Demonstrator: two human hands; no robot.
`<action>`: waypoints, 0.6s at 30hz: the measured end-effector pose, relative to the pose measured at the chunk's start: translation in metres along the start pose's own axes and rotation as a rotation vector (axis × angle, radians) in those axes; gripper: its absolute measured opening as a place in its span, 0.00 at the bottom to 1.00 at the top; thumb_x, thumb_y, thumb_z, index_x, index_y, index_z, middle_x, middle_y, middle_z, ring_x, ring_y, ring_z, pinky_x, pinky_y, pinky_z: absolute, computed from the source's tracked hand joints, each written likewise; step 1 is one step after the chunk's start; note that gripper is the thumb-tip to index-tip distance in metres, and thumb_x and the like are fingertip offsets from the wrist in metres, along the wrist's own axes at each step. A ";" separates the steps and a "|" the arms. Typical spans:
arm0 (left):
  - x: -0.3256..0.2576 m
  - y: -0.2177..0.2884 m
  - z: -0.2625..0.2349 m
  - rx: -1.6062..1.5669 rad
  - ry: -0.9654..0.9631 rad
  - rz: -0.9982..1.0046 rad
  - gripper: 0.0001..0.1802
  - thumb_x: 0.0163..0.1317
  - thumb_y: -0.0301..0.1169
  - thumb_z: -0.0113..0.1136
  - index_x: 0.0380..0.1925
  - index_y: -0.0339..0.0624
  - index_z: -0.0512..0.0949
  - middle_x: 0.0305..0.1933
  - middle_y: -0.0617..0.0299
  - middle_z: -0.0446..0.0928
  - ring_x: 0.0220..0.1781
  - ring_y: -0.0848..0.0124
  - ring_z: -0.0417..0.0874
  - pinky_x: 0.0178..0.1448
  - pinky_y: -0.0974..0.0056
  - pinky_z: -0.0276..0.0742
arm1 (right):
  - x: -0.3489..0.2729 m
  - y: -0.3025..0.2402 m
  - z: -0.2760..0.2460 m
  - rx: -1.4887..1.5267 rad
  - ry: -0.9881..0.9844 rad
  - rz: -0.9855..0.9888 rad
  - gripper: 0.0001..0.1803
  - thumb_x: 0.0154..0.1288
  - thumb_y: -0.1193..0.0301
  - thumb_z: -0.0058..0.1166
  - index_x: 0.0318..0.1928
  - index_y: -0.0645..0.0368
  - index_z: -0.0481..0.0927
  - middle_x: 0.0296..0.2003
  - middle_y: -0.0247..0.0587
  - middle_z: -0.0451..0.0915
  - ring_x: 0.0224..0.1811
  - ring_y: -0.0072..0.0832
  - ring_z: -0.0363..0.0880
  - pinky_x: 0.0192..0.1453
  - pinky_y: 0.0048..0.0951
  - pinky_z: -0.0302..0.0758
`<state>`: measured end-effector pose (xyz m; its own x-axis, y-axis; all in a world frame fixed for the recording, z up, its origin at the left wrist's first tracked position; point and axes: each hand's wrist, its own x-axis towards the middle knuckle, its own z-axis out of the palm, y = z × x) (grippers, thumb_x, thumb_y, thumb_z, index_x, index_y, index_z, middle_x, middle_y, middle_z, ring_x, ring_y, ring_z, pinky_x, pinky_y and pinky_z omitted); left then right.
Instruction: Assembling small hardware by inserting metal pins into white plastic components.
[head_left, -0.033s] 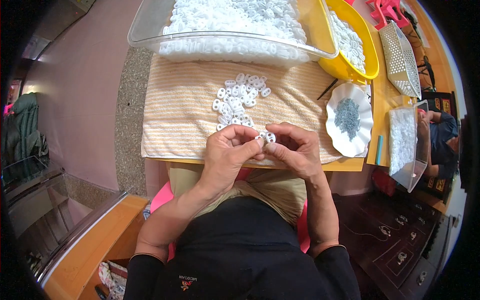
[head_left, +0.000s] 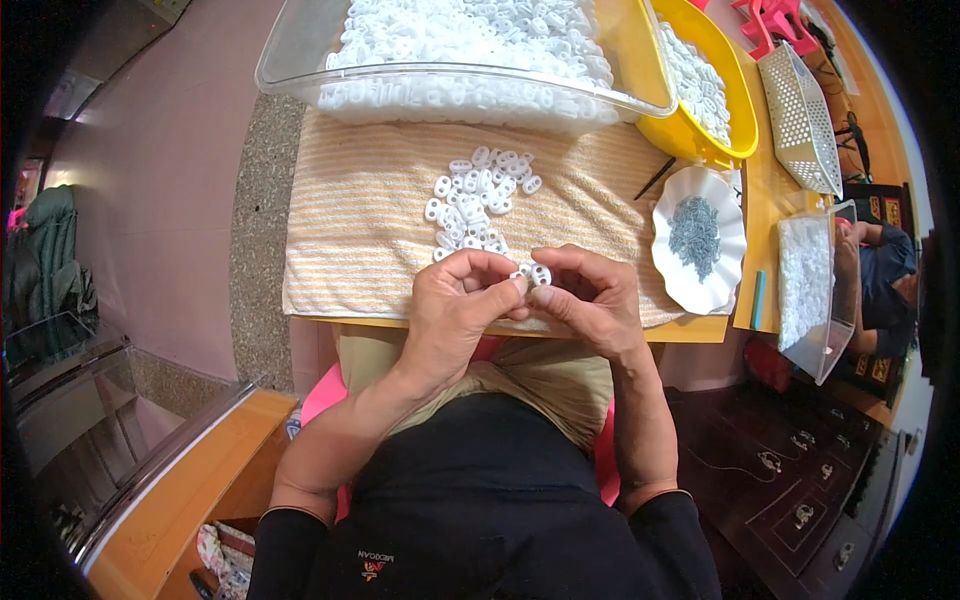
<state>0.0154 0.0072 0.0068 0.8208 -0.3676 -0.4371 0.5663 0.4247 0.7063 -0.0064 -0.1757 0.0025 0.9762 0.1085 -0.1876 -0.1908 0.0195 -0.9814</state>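
Note:
My left hand and my right hand meet over the near edge of the towel, fingers pinched. Between my right thumb and fingers is a small white oval plastic piece with two holes. Another small white piece shows at my left fingertips; the fingers partly cover it, and whether the two pieces are joined I cannot tell. Just beyond my hands lies a loose pile of similar white pieces on the striped towel. To the right, a white scalloped plate holds many tiny grey metal parts.
At the far side stand a clear bin and a yellow basin, both with white pieces. A thin dark tool lies near the plate. Farther right are a white perforated basket, another clear bin, a teal bar and another person.

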 end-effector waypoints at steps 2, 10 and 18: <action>0.000 -0.001 -0.001 -0.003 -0.002 0.001 0.07 0.59 0.23 0.62 0.37 0.35 0.76 0.30 0.59 0.80 0.30 0.74 0.83 0.37 0.72 0.81 | 0.000 0.000 0.001 -0.010 -0.002 -0.008 0.17 0.58 0.76 0.63 0.49 0.62 0.80 0.32 0.26 0.77 0.32 0.11 0.71 0.36 0.15 0.69; 0.000 -0.001 0.000 -0.019 -0.001 -0.010 0.08 0.59 0.23 0.63 0.37 0.35 0.76 0.31 0.59 0.80 0.30 0.74 0.83 0.37 0.72 0.81 | 0.000 -0.003 -0.002 -0.044 -0.051 0.041 0.18 0.59 0.84 0.59 0.51 0.68 0.77 0.40 0.37 0.80 0.42 0.19 0.78 0.46 0.20 0.75; 0.000 -0.002 0.000 -0.034 0.002 -0.016 0.08 0.59 0.23 0.62 0.37 0.35 0.76 0.30 0.59 0.80 0.30 0.74 0.83 0.38 0.71 0.82 | 0.000 -0.002 -0.002 -0.049 -0.058 -0.017 0.18 0.58 0.84 0.60 0.50 0.68 0.78 0.39 0.37 0.80 0.41 0.18 0.78 0.45 0.19 0.75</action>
<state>0.0142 0.0059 0.0054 0.8115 -0.3733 -0.4495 0.5819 0.4462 0.6799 -0.0058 -0.1782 0.0043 0.9714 0.1661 -0.1699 -0.1678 -0.0263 -0.9855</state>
